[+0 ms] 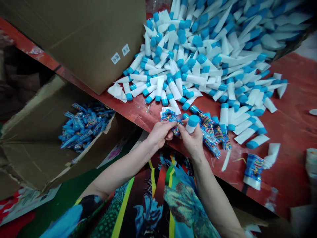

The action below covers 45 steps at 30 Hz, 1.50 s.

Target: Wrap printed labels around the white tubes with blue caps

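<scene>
- Patterned clothing (148, 201) is seen nearest the camera, with both forearms stretched out over it towards the table edge.
- By the left hand (160, 134) a small printed wrapper (169, 115) is pinched between thumb and fingers, the grip narrow.
- By the right hand (194, 142) a white, blue-capped tube (192, 123) is held in curled fingers, while the thumb side is brought close against the wrapper; whether it is also pinched there cannot be told.
- The tube is set just right of the wrapper, nearer the right hand; its long axis is tilted steeply, cap raised towards the camera, lower end hidden by the fingers.
- Right of the right hand, printed packets (210, 142) are laid close together, and a white strip (226, 160) is left near the edge.
- Farther right, a blue printed piece with a white end (254, 168) is placed well apart.
- Beyond the hands, a loose pile of capped tubes (195, 79) is spread across the red table (294, 115), pointing every way.
- At far left, a tall cardboard box (86, 39) is stood on the table.
- At near left, below table level, more printed packets (79, 127) are gathered in an open carton (27, 132).
</scene>
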Each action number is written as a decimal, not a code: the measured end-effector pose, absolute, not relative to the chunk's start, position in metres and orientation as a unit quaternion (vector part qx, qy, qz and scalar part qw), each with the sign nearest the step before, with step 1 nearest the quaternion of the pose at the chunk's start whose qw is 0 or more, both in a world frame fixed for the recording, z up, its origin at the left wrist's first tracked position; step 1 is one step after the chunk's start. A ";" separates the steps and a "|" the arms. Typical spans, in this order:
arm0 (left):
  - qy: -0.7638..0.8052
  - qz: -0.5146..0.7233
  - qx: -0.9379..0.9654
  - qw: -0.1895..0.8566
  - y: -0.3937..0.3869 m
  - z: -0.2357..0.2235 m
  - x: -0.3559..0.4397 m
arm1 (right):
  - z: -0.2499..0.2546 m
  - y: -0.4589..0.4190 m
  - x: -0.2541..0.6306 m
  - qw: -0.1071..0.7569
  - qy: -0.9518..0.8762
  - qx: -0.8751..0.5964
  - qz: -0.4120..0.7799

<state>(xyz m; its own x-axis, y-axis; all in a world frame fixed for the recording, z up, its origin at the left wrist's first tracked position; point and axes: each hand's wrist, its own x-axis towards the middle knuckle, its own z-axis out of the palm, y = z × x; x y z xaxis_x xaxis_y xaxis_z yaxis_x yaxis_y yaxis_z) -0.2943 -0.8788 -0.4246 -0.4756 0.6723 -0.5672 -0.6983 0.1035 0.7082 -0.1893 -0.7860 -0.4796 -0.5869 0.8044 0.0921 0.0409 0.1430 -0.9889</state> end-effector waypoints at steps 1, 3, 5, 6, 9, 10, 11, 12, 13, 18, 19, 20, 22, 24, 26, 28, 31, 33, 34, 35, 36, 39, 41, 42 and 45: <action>0.538 0.674 -0.014 0.506 -0.879 -0.424 -0.295 | -0.479 -0.786 -0.189 0.325 -0.669 -0.308 0.593; 0.545 0.689 -0.023 0.477 -0.879 -0.423 -0.296 | -0.476 -0.785 -0.187 0.321 -0.630 -0.312 0.635; 0.558 0.705 -0.037 0.435 -0.878 -0.423 -0.298 | -0.473 -0.783 -0.180 0.303 -0.603 -0.310 0.669; 0.565 0.710 -0.044 0.417 -0.878 -0.423 -0.298 | -0.471 -0.782 -0.175 0.289 -0.599 -0.306 0.682; 0.578 0.716 -0.062 0.387 -0.877 -0.425 -0.300 | -0.469 -0.783 -0.154 0.220 -0.629 -0.282 0.691; 0.579 0.716 -0.067 0.385 -0.876 -0.425 -0.300 | -0.469 -0.786 -0.147 0.209 -0.653 -0.279 0.673; 0.578 0.716 -0.068 0.385 -0.875 -0.426 -0.300 | -0.469 -0.789 -0.141 0.205 -0.682 -0.278 0.645; 0.577 0.716 -0.069 0.387 -0.875 -0.426 -0.299 | -0.469 -0.793 -0.137 0.207 -0.713 -0.276 0.611; 0.576 0.716 -0.070 0.388 -0.874 -0.426 -0.299 | -0.469 -0.797 -0.133 0.213 -0.742 -0.273 0.574; 0.579 0.718 -0.071 0.379 -0.872 -0.424 -0.295 | -0.471 -0.808 -0.129 0.203 -0.841 -0.264 0.426; 0.579 0.720 -0.070 0.377 -0.871 -0.424 -0.294 | -0.472 -0.808 -0.129 0.199 -0.855 -0.269 0.396; 0.579 0.721 -0.069 0.375 -0.871 -0.423 -0.293 | -0.473 -0.809 -0.130 0.198 -0.867 -0.275 0.367; 0.579 0.722 -0.067 0.374 -0.871 -0.422 -0.292 | -0.475 -0.810 -0.132 0.205 -0.881 -0.287 0.315; 0.581 0.721 -0.063 0.372 -0.872 -0.421 -0.291 | -0.476 -0.813 -0.134 0.222 -0.885 -0.298 0.282; 0.586 0.717 -0.062 0.371 -0.873 -0.421 -0.291 | -0.477 -0.816 -0.136 0.237 -0.884 -0.305 0.264; 0.590 0.716 -0.060 0.369 -0.873 -0.421 -0.291 | -0.476 -0.817 -0.138 0.235 -0.887 -0.308 0.253; 0.589 0.719 -0.047 0.366 -0.873 -0.421 -0.290 | -0.473 -0.818 -0.140 0.205 -0.890 -0.304 0.270; 0.588 0.722 -0.039 0.362 -0.873 -0.422 -0.288 | -0.472 -0.818 -0.142 0.197 -0.882 -0.295 0.311; 0.588 0.723 -0.038 0.361 -0.872 -0.422 -0.288 | -0.471 -0.818 -0.143 0.198 -0.875 -0.289 0.335; 0.588 0.723 -0.039 0.360 -0.872 -0.423 -0.287 | -0.471 -0.818 -0.144 0.200 -0.867 -0.285 0.357; 0.587 0.724 -0.042 0.360 -0.872 -0.423 -0.287 | -0.470 -0.818 -0.145 0.201 -0.860 -0.282 0.374; 0.583 0.723 -0.048 0.367 -0.872 -0.425 -0.287 | -0.471 -0.817 -0.147 0.195 -0.851 -0.284 0.395; 0.584 0.714 -0.039 0.385 -0.874 -0.426 -0.289 | -0.472 -0.816 -0.146 0.191 -0.854 -0.289 0.390; 0.586 0.705 -0.027 0.398 -0.876 -0.426 -0.290 | -0.472 -0.815 -0.146 0.189 -0.857 -0.289 0.383; 0.592 0.677 0.015 0.438 -0.880 -0.428 -0.291 | -0.471 -0.812 -0.144 0.179 -0.874 -0.279 0.355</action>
